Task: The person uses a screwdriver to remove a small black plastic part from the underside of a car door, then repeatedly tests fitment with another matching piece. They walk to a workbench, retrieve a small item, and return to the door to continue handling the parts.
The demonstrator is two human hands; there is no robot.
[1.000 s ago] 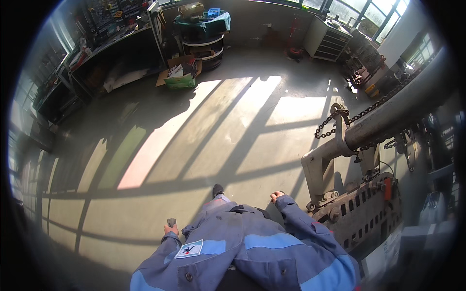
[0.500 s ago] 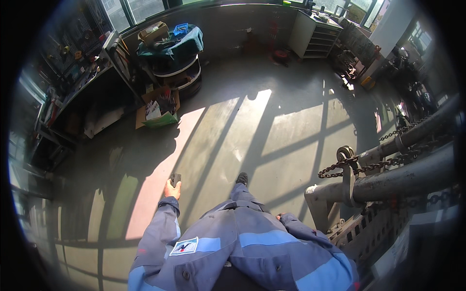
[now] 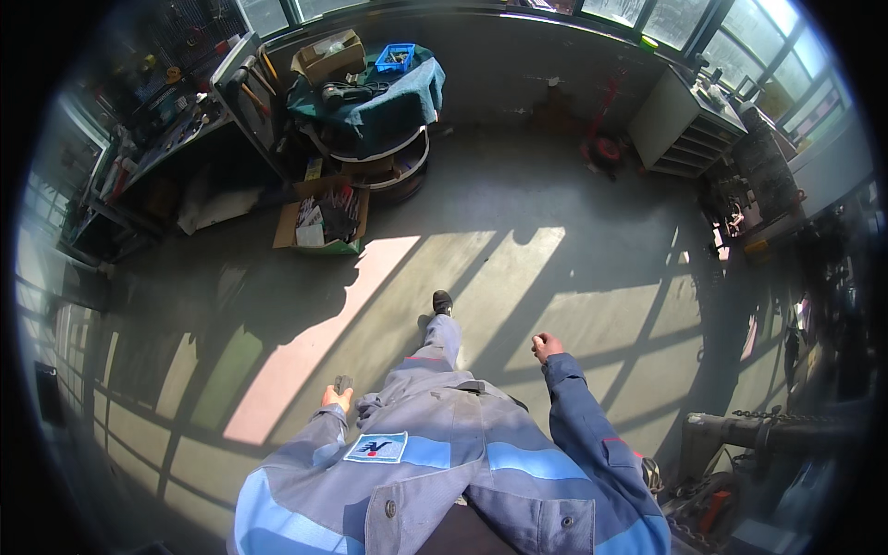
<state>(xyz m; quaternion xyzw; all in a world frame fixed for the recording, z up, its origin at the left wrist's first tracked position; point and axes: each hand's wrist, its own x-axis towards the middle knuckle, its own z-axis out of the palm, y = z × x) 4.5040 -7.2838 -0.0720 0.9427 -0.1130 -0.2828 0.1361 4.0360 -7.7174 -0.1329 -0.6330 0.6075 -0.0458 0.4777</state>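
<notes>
The left hand (image 3: 337, 398) closes round a small dark thing (image 3: 343, 382) too small to tell by kind, and the right hand (image 3: 546, 347) is curled so that its palm is hidden. One leg reaches forward to a dark shoe (image 3: 442, 302), while the other leg is hidden under the grey and blue jacket (image 3: 435, 472), itself cut off by the lower edge. What lies in the blue crate (image 3: 396, 57) and the floor box (image 3: 322, 217) is too small to make out, and the chained grey machine (image 3: 768, 435) at lower right fades into the dark rim.
</notes>
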